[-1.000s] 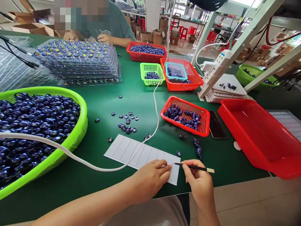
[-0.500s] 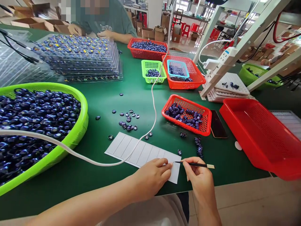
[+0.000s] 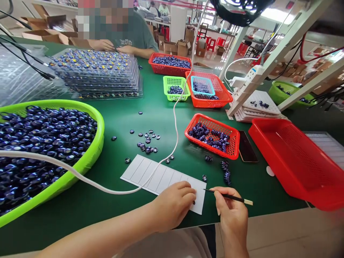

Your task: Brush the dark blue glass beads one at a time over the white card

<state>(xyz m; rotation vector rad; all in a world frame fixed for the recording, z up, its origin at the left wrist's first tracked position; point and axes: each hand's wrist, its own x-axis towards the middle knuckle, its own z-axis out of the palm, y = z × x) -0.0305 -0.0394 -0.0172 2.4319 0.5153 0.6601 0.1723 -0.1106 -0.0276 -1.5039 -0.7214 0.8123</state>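
My left hand (image 3: 176,203) rests over the right part of a white sheet ruled with lines (image 3: 161,178), its fingers curled together. A small dark piece (image 3: 194,202) peeks out under those fingertips. My right hand (image 3: 232,208) pinches a slim black pointed tool with a pale end (image 3: 233,196); its thin tip is over the sheet's right edge, apart from my left fingers. Whether it is tweezers or a fine brush I cannot tell. One shiny dark piece (image 3: 204,178) lies just beyond the sheet, and a row of stacked dark pieces (image 3: 225,173) is to its right.
Loose shiny pieces (image 3: 147,149) lie beyond the sheet. A red basket (image 3: 233,147), a phone (image 3: 247,147) and a large red tray (image 3: 292,161) stand right. Left is a big green basket (image 3: 100,125). A white cable (image 3: 176,125) crosses the sheet. A co-worker (image 3: 120,32) sits opposite.
The tool's tip has drawn away from my left fingers, as my right hand moved slightly right and down. A dark piece now shows under my left fingers. The camera view has tilted slightly.
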